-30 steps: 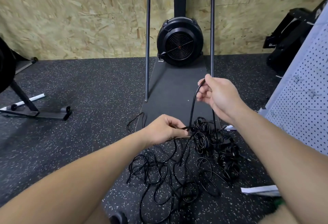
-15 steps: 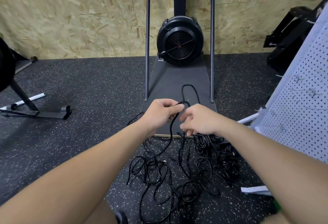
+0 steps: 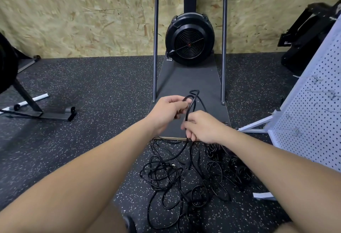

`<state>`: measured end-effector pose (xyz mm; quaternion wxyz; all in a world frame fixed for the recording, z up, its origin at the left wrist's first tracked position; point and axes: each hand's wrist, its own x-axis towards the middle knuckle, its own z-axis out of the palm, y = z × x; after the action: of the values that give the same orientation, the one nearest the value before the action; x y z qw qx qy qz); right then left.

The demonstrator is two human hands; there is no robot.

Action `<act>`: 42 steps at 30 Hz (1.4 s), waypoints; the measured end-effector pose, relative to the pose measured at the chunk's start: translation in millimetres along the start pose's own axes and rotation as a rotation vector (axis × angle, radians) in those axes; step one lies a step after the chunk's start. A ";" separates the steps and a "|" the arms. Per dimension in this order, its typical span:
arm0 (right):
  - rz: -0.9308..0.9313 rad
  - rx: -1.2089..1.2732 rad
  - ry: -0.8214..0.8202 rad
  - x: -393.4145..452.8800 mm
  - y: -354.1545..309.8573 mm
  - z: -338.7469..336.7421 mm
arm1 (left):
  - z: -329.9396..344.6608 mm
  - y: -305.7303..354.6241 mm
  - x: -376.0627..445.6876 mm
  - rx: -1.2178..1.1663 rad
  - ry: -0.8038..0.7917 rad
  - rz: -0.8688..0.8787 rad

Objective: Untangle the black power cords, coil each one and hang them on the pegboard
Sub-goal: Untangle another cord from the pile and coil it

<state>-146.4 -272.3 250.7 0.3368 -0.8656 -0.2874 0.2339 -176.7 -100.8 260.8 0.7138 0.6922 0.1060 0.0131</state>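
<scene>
Since half a second ago, one cord (image 3: 191,101) has been looped higher. It is gripped by the left hand (image 3: 168,111) and the right hand (image 3: 202,127), above the floor tangle (image 3: 177,173). Coiling is under way; another loop is needed next.

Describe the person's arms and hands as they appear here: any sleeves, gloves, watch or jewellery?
Both forearms are bare right to the bottom edge of the frame, with no sleeve in view. The left hand and right hand are ungloved. No watch, wristband, ring or marking shows on either wrist or on the visible fingers.
</scene>
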 end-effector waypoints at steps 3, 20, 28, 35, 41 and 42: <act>-0.051 0.026 0.153 -4.9 -10.2 -18.5 | -7.2 -3.1 -2.6 0.134 -0.018 -0.027; 0.065 0.153 0.435 -3.9 -3.7 -68.7 | -7.0 -30.2 -20.2 0.397 -0.144 -0.040; 0.014 -0.019 0.157 -11.4 6.8 -50.3 | 1.0 -7.2 -5.0 0.134 0.044 0.009; 0.020 -0.215 -0.148 -12.0 9.6 -25.9 | 15.7 14.2 -3.7 0.031 0.017 0.068; -0.029 -0.085 -0.102 -3.4 9.9 -9.9 | 12.0 18.8 -5.4 -0.082 -0.023 0.072; -0.042 -0.084 -0.076 -3.0 7.1 -12.5 | 9.5 19.4 -5.2 -0.081 -0.010 0.069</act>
<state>-138.7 -284.2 254.6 0.2937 -0.8633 -0.3277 0.2472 -177.6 -110.2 280.9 0.7409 0.6659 0.0780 0.0385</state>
